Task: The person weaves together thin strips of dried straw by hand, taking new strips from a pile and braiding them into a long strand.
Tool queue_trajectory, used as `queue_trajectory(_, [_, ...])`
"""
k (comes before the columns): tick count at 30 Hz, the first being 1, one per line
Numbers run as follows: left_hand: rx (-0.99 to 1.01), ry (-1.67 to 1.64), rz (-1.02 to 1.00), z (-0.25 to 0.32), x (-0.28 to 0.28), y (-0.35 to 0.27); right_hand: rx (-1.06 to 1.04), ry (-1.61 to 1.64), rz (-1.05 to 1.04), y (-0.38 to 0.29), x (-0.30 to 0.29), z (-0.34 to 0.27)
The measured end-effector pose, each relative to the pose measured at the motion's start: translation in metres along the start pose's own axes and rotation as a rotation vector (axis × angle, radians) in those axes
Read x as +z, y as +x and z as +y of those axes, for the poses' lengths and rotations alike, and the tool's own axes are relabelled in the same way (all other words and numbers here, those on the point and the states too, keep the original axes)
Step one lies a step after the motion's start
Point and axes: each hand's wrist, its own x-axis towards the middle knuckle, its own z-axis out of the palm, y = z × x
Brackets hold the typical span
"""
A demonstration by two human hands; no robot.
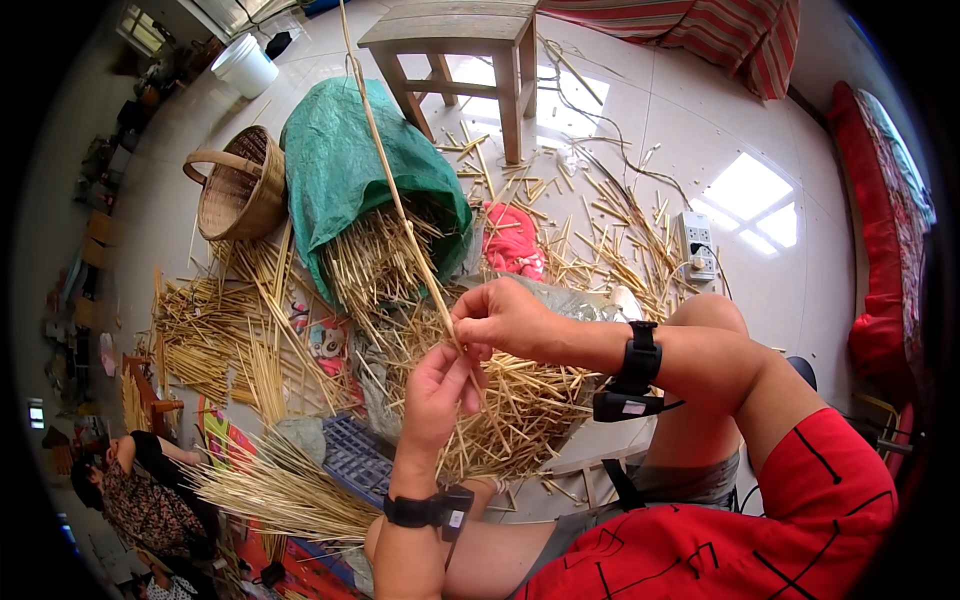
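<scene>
One long, dry straw stalk (397, 202) runs from the top of the view down into both my hands. My left hand (442, 386) pinches it near its lower end, thumb against fingers. Just above, the fingers of my right hand (499, 319) grip the same stalk. Beneath my hands lies a heap of cut straw pieces (517, 420). By my left forearm, a fanned bundle of thin stalks (292, 487) rests beside a blue plastic crate (352, 457). Past my hands, a green woven sack (360, 165) lies on its side, with more straw (382, 255) spilling from its mouth.
A wicker basket (244, 184) stands left of the sack, with a white bucket (245, 66) behind it. A wooden stool (457, 45) stands ahead. A power strip (697, 244) with cords lies on the tiles to the right. People (150, 495) sit at the lower left.
</scene>
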Motion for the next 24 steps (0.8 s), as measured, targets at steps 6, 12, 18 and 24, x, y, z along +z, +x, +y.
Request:
queue_trajectory(6, [0.027, -0.008, 0.015, -0.005, -0.003, 0.0, -0.034, -0.048, -0.04, -0.002, 0.0, -0.004])
queue_trajectory(12, [0.053, 0.024, 0.045, -0.006, -0.001, 0.001, -0.12, -0.094, -0.033, -0.002, -0.001, 0.0])
queue_trajectory(18, [0.065, 0.101, 0.058, -0.009, -0.001, 0.002, -0.165, -0.194, -0.006, -0.002, 0.002, 0.004])
queue_trajectory(24, [0.089, 0.117, 0.075, -0.013, 0.001, 0.003, -0.128, -0.24, 0.0, -0.006, 0.004, 0.0])
